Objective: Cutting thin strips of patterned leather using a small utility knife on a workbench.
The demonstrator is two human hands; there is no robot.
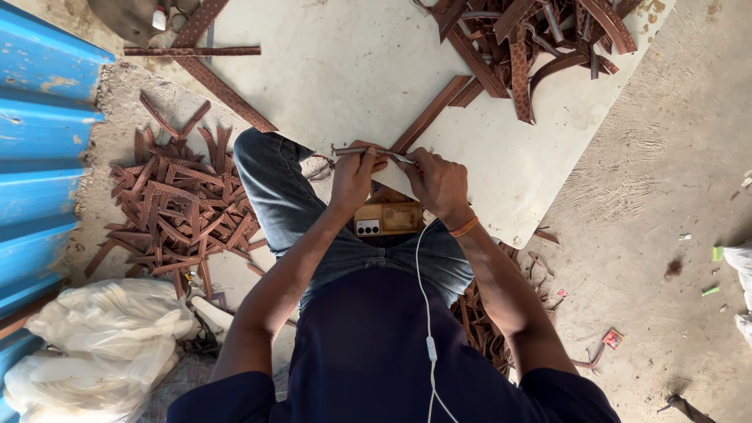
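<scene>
Earphone cable [427,313] down dark shirt; phone [389,218] on lap. Left hand [354,174] and right hand [439,184], both pinched on a thin tool [368,151], at near end of brown strip [429,116]; strip runs up-right across pale board [352,70].

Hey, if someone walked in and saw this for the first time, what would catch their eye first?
Probably the two hands at the centre: the left hand and right hand pinch a thin brown strip at the near edge of a pale board. Next come the brown patterned strips, one heap on the ground at the left and another pile on the board's far right corner. A phone rests on the lap.
</scene>
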